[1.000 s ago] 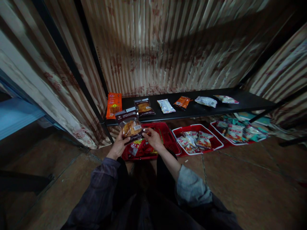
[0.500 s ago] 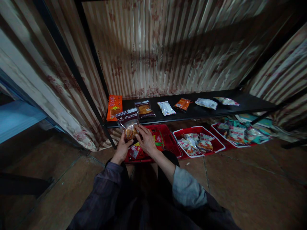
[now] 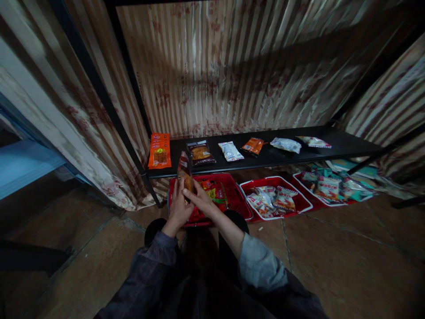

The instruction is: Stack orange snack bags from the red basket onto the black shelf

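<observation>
- Left hand (image 3: 179, 209) and right hand (image 3: 201, 199) curl nearly closed on the brown packet (image 3: 184, 165), over the left red basket (image 3: 237, 195).
- Slick film could slip if squeezed unevenly; some fingertips seem hidden.

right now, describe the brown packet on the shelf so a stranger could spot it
Look at the black shelf, near its left end. The brown packet lies between an orange packet and a white packet; its clear window shows golden-brown food.

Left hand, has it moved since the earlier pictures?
Yes. The left hand has shifted rightward, away from the shelf's left front leg, still holding the food packet.
</observation>
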A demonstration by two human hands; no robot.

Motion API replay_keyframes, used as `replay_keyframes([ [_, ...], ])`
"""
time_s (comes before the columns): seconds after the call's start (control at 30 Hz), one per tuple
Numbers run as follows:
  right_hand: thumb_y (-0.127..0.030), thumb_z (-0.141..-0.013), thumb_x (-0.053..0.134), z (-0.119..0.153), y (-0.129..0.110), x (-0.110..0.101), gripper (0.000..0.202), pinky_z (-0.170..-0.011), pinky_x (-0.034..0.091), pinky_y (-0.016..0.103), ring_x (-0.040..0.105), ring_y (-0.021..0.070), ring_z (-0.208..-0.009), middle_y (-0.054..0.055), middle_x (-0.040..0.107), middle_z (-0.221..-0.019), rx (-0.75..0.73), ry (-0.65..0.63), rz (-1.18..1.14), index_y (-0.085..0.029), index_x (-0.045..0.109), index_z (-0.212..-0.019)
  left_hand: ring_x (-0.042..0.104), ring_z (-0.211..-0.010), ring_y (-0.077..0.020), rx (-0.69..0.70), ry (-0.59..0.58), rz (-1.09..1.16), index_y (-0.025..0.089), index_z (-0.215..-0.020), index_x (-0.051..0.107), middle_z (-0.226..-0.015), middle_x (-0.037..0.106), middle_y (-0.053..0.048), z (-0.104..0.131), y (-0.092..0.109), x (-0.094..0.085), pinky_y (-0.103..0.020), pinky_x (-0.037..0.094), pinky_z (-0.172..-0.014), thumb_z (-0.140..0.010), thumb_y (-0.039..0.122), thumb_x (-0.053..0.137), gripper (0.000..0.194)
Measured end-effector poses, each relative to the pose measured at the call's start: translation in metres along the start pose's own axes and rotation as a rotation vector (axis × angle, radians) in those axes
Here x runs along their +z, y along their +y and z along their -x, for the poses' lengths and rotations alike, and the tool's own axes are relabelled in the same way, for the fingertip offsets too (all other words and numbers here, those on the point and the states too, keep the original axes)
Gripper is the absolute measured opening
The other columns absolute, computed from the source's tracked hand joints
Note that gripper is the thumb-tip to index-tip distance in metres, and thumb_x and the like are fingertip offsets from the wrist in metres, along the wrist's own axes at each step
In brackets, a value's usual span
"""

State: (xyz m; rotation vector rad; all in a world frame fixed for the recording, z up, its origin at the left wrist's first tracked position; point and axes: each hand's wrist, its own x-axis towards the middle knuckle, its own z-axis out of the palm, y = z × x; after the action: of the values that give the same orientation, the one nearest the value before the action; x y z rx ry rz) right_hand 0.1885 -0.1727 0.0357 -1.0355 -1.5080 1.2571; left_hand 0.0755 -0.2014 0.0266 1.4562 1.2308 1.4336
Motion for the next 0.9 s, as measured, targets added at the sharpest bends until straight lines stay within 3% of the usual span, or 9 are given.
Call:
replay_keyframes([
  [0.13, -0.048, -0.074, 0.066, -0.002, 0.007, -0.003, 0.053, -0.105, 0.037, 0.037, 0.053, 0.0195, -0.119, 0.003, 0.06, -0.125, 0.169, 0.12, -0.297, -0.026, 0.056, -0.121, 0.011, -0.142, -0.0292, -0.008, -0.041, -0.014, 0.025, -0.13, 0.05, -0.153, 0.022, -0.008, 0.009, 0.018, 0.004, -0.042, 0.009, -0.115, -0.061, 0.019, 0.073, 0.073],
  [0.27, -0.042, -0.071, 0.071, -0.005, 0.014, -0.015, 0.04, -0.096, 0.047, 0.036, 0.064, 0.0196, -0.101, 0.002, 0.069, -0.107, 0.261, 0.178, -0.562, -0.024, 0.062, -0.106, 0.03, -0.136, -0.0284, 0.005, -0.054, -0.06, 0.027, -0.117, 0.062, -0.143, 0.041, -0.006, 0.005, 0.023, -0.002, -0.041, 0.018, -0.113, -0.067, 0.022, 0.07, 0.051],
  [0.4, -0.038, -0.074, 0.068, -0.004, 0.015, -0.033, 0.031, -0.088, 0.052, 0.038, 0.068, 0.0225, -0.091, 0.006, 0.072, -0.094, 0.365, 0.043, -0.731, -0.018, 0.063, -0.097, 0.048, -0.12, -0.0245, -0.058, 0.158, 0.003, 0.025, -0.1, 0.068, -0.123, 0.058, -0.006, -0.013, 0.014, -0.016, -0.037, 0.033, -0.105, -0.071, 0.027, 0.068, 0.029],
  [0.5, -0.039, -0.078, 0.064, 0.001, 0.016, -0.04, 0.032, -0.086, 0.053, 0.039, 0.068, 0.0235, -0.092, 0.009, 0.072, -0.093, 0.42, -0.078, -0.759, -0.014, 0.063, -0.098, 0.058, -0.1, -0.0206, -0.204, 0.287, 0.114, 0.022, -0.093, 0.067, -0.1, 0.066, -0.006, -0.028, 0.009, -0.025, -0.033, 0.042, -0.094, -0.069, 0.033, 0.07, 0.026],
  [0.7, -0.04, -0.079, 0.063, 0.011, 0.02, -0.04, 0.035, -0.086, 0.053, 0.037, 0.068, 0.0229, -0.092, 0.011, 0.072, -0.094, 0.466, -0.236, -0.748, -0.013, 0.062, -0.101, 0.062, -0.07, -0.0128, -0.456, 0.23, 0.539, 0.016, -0.084, 0.064, -0.083, 0.068, -0.003, -0.039, 0.015, -0.031, -0.026, 0.047, -0.068, -0.062, 0.04, 0.076, 0.035],
  [0.9, -0.04, -0.078, 0.064, 0.015, 0.024, -0.044, 0.033, -0.087, 0.052, 0.037, 0.068, 0.0227, -0.094, 0.01, 0.072, -0.096, 0.51, -0.294, -0.718, -0.014, 0.063, -0.098, 0.058, -0.061, -0.0098, -0.496, 0.272, 0.591, 0.017, -0.083, 0.064, -0.077, 0.068, 0.0, -0.041, 0.017, -0.032, -0.023, 0.045, -0.061, -0.06, 0.039, 0.078, 0.034],
])
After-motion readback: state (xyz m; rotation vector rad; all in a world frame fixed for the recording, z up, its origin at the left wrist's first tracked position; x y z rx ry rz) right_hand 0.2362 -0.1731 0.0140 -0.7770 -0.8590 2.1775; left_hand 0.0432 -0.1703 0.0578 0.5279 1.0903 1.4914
